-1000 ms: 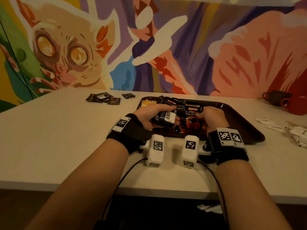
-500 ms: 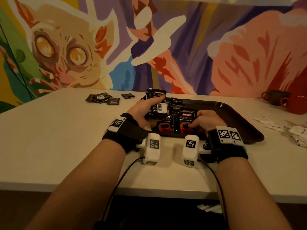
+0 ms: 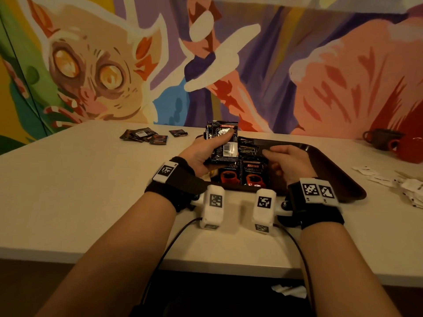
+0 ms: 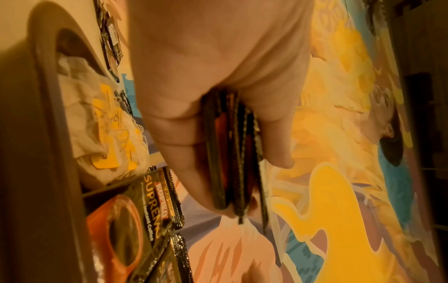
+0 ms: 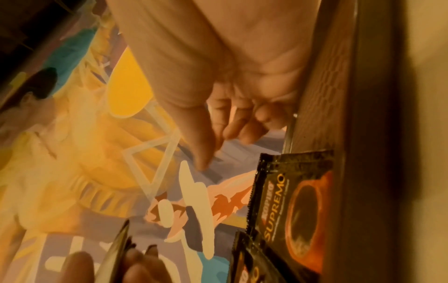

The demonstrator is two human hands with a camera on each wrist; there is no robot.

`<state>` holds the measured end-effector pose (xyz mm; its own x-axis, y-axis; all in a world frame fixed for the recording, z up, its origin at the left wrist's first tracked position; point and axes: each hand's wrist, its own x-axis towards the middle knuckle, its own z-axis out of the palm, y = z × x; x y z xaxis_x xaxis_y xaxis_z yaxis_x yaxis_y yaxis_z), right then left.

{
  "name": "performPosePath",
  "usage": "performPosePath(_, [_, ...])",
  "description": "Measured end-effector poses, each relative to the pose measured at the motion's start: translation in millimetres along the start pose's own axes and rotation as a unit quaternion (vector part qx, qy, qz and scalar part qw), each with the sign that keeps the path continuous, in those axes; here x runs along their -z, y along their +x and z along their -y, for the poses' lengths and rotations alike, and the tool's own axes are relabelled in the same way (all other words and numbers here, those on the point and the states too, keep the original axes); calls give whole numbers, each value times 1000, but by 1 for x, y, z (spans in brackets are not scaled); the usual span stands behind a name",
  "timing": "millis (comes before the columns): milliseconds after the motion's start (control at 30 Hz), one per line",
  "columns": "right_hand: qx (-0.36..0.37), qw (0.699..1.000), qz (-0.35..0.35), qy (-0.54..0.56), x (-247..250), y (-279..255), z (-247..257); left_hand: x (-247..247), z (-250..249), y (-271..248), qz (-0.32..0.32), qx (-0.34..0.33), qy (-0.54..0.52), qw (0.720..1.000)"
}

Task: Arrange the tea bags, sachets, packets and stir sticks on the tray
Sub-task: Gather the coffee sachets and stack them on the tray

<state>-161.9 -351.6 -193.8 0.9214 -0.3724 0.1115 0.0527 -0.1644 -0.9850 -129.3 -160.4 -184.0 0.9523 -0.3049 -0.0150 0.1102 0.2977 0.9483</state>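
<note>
My left hand (image 3: 207,149) grips a stack of black coffee sachets (image 3: 223,143) upright above the left end of the dark tray (image 3: 338,177); the left wrist view shows the stack (image 4: 232,162) edge-on between thumb and fingers. Two sachets (image 3: 242,173) with red cups lie side by side at the tray's near edge, and more lie behind them. My right hand (image 3: 286,162) hovers over the tray just right of those sachets, fingers loosely bent and holding nothing (image 5: 225,122). Tea bags with yellow tags (image 4: 106,122) sit in the tray's left corner.
Several more dark sachets (image 3: 146,135) lie loose on the table at the far left. White paper packets (image 3: 393,181) are scattered at the right. A brown mug (image 3: 380,138) and a red mug (image 3: 409,147) stand at the far right by the mural wall.
My left hand has lifted the sachet stack from flat on the tray to upright. My right hand has let go of the near sachets and risen slightly to the right.
</note>
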Motion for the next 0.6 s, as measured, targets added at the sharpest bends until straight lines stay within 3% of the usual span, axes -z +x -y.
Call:
performPosePath(233, [79,975,189,90,-24,-23,14,-7,0,-6,18,-8,17,1000])
performPosePath(400, [90,972,187,113,-26,-22,13,-9,1,-5,34,-10,10,999])
performPosePath(600, [22,952,171,254,-21,-18,12,-9,-2,-5,2,-31,-31,999])
